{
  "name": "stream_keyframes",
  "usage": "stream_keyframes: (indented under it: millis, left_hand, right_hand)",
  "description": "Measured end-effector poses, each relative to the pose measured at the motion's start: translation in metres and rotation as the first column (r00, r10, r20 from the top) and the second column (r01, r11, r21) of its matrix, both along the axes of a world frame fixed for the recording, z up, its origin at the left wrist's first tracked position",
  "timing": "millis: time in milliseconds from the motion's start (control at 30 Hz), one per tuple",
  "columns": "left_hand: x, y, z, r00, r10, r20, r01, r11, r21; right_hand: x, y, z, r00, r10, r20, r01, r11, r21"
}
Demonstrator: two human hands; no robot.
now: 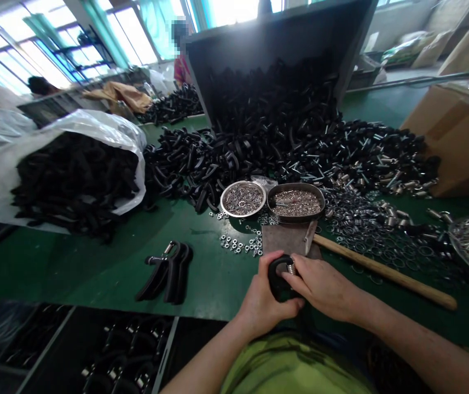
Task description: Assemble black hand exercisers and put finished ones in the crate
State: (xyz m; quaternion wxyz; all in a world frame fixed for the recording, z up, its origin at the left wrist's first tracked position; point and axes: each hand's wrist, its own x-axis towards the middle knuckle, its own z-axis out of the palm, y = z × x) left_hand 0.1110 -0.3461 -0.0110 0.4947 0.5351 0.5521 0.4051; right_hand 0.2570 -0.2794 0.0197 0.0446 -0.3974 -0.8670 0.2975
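Observation:
My left hand (264,298) is wrapped round a black plastic handle (278,276) near the table's front edge. My right hand (323,284) is closed over the same handle from the right, fingertips pinching at a small metal spring (290,267) on its top. Just beyond my hands lies a flat metal block (285,239) with a hammer (382,269) resting across it, its wooden shaft running right. Two round metal bowls, one of washers (243,198) and one of small nuts (296,202), stand behind the block.
A huge heap of black handles (267,137) spills from a tipped grey bin (283,38). A white sack of handles (74,169) lies left. Finished grippers (168,271) lie on the green table. Springs (382,219) scatter right, by a cardboard box (459,137). People work at the back.

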Motion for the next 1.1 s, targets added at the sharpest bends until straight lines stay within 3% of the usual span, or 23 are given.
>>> stream_keyframes:
  millis: [133,300,467,600,733,933,1100]
  left_hand:
    - [0.006,0.018,-0.015,0.998,0.055,-0.016,-0.056,0.998,-0.043]
    - [-0.015,0.045,-0.021,0.934,0.233,-0.27,-0.176,0.959,0.221]
    - [-0.056,0.058,-0.016,0.87,0.365,-0.333,-0.261,0.911,0.319]
    - [-0.08,0.06,-0.012,0.825,0.423,-0.375,-0.314,0.894,0.319]
    - [-0.096,0.062,-0.01,0.802,0.446,-0.398,-0.341,0.888,0.308]
    - [-0.11,0.075,-0.005,0.785,0.435,-0.441,-0.317,0.894,0.317]
    - [-0.119,0.097,0.0,0.69,0.443,-0.572,-0.264,0.89,0.372]
  right_hand:
    - [0.005,0.023,-0.007,0.991,0.051,0.125,-0.065,0.992,0.109]
    - [-0.004,0.081,0.006,0.935,0.128,0.331,-0.193,0.967,0.169]
    - [-0.057,0.153,0.017,0.956,0.025,0.293,-0.137,0.919,0.37]
    - [-0.105,0.194,0.007,0.934,-0.001,0.358,-0.149,0.908,0.391]
    - [-0.133,0.212,-0.005,0.901,0.013,0.434,-0.191,0.909,0.369]
    - [-0.143,0.215,-0.011,0.876,0.08,0.475,-0.268,0.9,0.343]
    - [-0.142,0.212,-0.01,0.868,0.14,0.476,-0.316,0.896,0.313]
